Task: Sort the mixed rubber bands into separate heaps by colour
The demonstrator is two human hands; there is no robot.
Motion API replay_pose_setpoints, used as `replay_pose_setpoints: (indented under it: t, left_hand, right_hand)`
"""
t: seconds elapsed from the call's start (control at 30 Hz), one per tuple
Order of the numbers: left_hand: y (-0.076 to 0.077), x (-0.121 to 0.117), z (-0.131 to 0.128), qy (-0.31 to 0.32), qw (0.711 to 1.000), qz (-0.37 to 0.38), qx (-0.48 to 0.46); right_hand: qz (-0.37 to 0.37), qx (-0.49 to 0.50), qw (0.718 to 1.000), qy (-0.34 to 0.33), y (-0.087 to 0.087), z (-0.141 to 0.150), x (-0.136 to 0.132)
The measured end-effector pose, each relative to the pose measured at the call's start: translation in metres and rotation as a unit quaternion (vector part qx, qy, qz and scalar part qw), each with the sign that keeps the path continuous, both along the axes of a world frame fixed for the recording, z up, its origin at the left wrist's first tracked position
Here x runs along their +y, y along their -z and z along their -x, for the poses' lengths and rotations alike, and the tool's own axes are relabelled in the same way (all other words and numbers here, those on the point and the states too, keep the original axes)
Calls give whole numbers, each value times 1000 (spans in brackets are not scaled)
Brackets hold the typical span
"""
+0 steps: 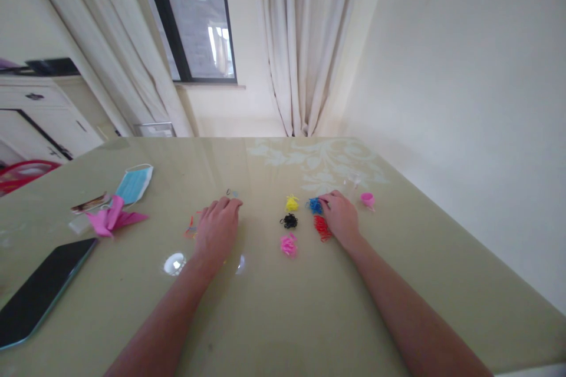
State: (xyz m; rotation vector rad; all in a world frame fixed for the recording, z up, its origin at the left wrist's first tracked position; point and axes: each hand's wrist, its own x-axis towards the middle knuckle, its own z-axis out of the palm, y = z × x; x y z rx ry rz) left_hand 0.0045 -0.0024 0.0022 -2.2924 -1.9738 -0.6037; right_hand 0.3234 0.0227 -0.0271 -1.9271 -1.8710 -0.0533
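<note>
My left hand (219, 225) is palm down on the table, its fingers bent and closed, with the tips hidden from me. Loose orange and red rubber bands (191, 228) show at its left side, and a dark rubber band (229, 192) lies just beyond the fingers. At the blue pile of small rubber bands (315, 206), my right hand (341, 215) has its fingers pinched together on the pile's right edge. Under that wrist's left side sits a red pile (322, 228). Yellow (292, 203), black (289, 221) and pink (289, 245) piles form a column between my hands.
Right of my right hand are a small pink cup-shaped piece (367, 200) and a clear plastic item (354, 181). At left lie a blue face mask (135, 184), a folded pink paper shape (112, 218) and a dark phone (42, 288). A wall (477, 118) borders the table's right side.
</note>
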Motion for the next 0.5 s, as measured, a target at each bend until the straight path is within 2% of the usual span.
replay_pose_setpoints:
  t: [0.1,0.2,0.3,0.4,0.5]
  left_hand:
    - [2,5,0,33,984,-29,-175]
    - [3,8,0,65,942,-19,-329]
    - [-1,6,-4,94,891,12,-445]
    - [-8,-1,-14,130,845,36,-518]
    - [-13,-12,-26,169,814,56,-553]
  right_hand:
    - [-3,-1,1000,-3,-1,0,-1]
    - [-12,0,1000,0,-3,0,-3]
    - [-43,16,999,-10,-9,1,-9]
    - [-100,91,986,-93,-19,10,-22]
    - [-113,186,954,-207,-30,28,-39]
